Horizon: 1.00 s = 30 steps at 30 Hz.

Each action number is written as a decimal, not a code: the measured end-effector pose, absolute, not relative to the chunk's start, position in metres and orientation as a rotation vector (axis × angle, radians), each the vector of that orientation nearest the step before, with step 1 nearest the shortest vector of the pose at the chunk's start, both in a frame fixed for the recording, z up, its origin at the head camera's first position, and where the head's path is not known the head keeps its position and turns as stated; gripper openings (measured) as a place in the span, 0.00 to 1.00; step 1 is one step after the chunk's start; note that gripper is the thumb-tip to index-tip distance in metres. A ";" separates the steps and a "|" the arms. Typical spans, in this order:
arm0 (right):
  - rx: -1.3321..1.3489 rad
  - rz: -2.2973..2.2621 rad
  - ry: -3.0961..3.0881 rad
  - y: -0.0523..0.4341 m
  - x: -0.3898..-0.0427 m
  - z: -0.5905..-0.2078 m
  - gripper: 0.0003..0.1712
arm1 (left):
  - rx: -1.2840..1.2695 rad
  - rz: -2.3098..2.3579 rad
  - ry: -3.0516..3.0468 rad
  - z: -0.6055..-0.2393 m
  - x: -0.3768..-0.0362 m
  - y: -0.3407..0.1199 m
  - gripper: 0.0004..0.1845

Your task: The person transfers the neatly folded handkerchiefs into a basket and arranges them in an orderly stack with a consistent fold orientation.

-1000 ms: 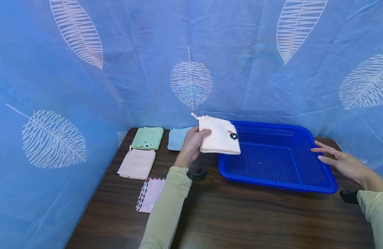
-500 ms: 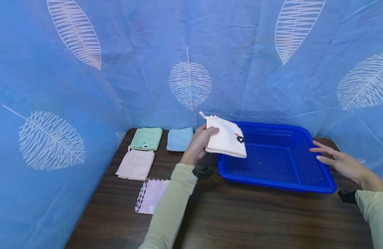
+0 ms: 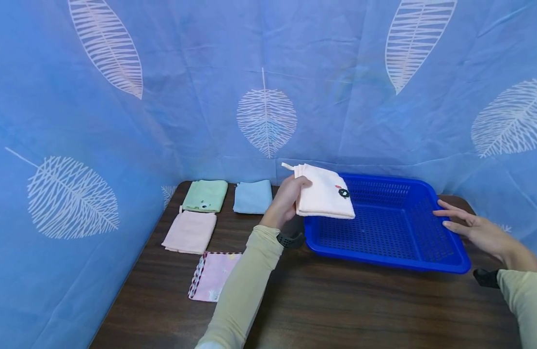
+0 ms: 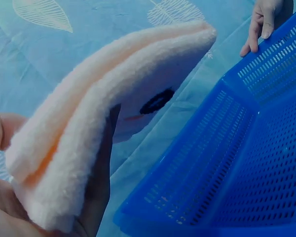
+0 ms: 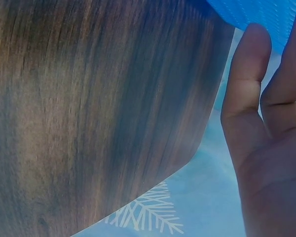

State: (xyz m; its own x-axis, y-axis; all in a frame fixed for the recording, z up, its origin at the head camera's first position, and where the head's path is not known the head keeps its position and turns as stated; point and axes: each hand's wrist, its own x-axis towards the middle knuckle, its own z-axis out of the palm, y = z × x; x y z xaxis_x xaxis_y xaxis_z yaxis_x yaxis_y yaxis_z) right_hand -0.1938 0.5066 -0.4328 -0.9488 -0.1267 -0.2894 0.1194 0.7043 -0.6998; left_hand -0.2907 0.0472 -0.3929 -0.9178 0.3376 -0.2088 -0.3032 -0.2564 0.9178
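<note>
Here we list one blue basket (image 3: 382, 260) on the bench (image 3: 360, 310); one folded pale-pink cloth (image 3: 323, 194), gripped by the left hand (image 3: 288, 198), raised at the basket's left end; the right hand (image 3: 486, 235), fingers (image 5: 244, 89) extended, touching its right rim (image 3: 462, 253); four more cloths (image 3: 253, 197) left of it.

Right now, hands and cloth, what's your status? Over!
Left fingers gripping pale folded cloth. Right fingers at blue basket's right rim. Cloth held up by basket's left end. No obstacle seen between them.
</note>
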 end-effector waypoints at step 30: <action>-0.048 -1.117 2.616 0.510 -0.191 -0.433 0.34 | 0.103 2.147 1.623 -0.388 -0.305 0.098 0.20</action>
